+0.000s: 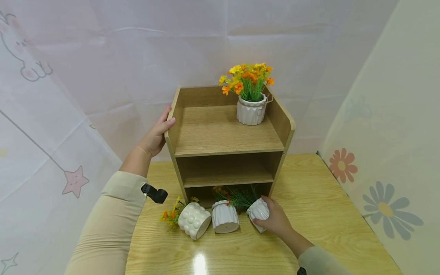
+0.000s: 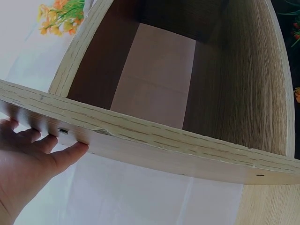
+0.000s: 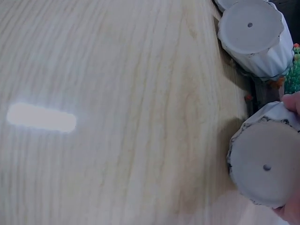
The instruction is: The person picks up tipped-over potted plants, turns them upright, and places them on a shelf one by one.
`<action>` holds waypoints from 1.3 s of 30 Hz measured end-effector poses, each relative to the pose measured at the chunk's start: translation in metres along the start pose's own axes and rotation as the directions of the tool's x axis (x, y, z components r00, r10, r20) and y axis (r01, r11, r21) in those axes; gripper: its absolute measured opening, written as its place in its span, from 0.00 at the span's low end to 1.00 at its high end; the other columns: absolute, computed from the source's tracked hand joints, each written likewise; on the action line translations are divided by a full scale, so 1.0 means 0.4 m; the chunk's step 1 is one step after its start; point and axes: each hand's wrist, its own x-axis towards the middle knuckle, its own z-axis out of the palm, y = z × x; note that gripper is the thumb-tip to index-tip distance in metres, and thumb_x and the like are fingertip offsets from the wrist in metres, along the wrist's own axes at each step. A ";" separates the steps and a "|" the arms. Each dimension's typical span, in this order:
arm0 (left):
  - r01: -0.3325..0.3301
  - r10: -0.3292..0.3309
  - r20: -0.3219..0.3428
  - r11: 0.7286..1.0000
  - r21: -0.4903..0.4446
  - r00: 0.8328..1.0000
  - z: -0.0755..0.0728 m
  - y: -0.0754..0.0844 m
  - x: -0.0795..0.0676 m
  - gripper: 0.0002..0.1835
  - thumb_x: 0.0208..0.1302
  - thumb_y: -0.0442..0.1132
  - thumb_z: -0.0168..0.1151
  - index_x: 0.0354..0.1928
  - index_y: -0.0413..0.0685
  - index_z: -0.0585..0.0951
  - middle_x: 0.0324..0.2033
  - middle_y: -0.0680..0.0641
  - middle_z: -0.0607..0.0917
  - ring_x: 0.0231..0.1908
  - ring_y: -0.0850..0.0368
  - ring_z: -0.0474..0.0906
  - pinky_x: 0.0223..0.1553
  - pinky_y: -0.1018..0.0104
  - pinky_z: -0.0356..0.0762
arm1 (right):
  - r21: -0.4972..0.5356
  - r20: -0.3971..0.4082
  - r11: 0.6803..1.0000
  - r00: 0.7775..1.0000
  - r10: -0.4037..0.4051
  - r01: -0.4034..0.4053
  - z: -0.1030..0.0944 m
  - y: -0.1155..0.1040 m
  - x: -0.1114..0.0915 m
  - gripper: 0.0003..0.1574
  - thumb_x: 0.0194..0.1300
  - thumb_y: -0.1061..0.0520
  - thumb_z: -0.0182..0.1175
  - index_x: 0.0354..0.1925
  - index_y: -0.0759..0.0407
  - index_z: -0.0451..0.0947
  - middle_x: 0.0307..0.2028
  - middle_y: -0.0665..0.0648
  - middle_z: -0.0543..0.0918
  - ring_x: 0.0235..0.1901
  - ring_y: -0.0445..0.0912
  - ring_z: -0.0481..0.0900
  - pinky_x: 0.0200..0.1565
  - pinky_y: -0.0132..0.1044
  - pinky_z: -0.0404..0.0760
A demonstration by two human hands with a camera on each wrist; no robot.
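My right hand (image 1: pixel 276 219) grips a ribbed white flowerpot (image 1: pixel 258 212) that is tipped with its base towards me. The right wrist view shows this pot's round base (image 3: pixel 267 164), which has a small hole. Green stems reach from it towards the lowest shelf opening. My left hand (image 1: pixel 157 133) rests against the outer left side of a wooden shelf unit (image 1: pixel 227 133), fingers extended along the panel (image 2: pixel 140 150). Beside the held pot lie another ribbed white flowerpot (image 1: pixel 225 217) and a bubbled cream flowerpot (image 1: pixel 194 219) with yellow and orange flowers.
On the unit's top, at the right, stands an upright white flowerpot (image 1: pixel 251 110) with yellow and orange flowers. Beneath everything is a wooden table (image 1: pixel 326 214). Pale printed sheets (image 1: pixel 154 49) hang behind and at both sides.
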 end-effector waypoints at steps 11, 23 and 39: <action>0.003 -0.003 0.002 1.000 -0.006 1.000 0.002 0.003 -0.002 0.41 0.70 0.49 0.40 0.76 0.75 0.31 0.77 0.58 0.29 0.67 0.46 0.51 0.61 0.60 0.57 | 0.087 -0.123 0.988 0.986 -0.114 0.125 0.011 0.051 -0.036 0.58 0.44 0.48 0.78 0.68 0.65 0.64 0.64 0.72 0.70 0.62 0.68 0.69 0.59 0.64 0.69; 0.000 0.000 -0.005 1.000 -0.015 1.000 0.002 0.003 0.000 0.41 0.70 0.48 0.40 0.76 0.72 0.30 0.77 0.59 0.26 0.72 0.44 0.42 0.70 0.51 0.48 | 0.138 -0.205 0.983 0.974 -0.092 0.122 0.011 0.082 -0.075 0.57 0.42 0.51 0.79 0.67 0.64 0.64 0.61 0.68 0.74 0.54 0.58 0.74 0.50 0.51 0.75; 0.002 -0.002 -0.009 1.000 -0.015 1.000 0.001 0.001 0.001 0.41 0.70 0.47 0.39 0.76 0.74 0.31 0.77 0.59 0.27 0.72 0.44 0.44 0.68 0.53 0.51 | 0.216 -0.147 0.976 0.988 0.042 -0.009 -0.008 0.105 -0.107 0.62 0.44 0.52 0.78 0.71 0.62 0.55 0.59 0.71 0.74 0.46 0.54 0.77 0.40 0.39 0.77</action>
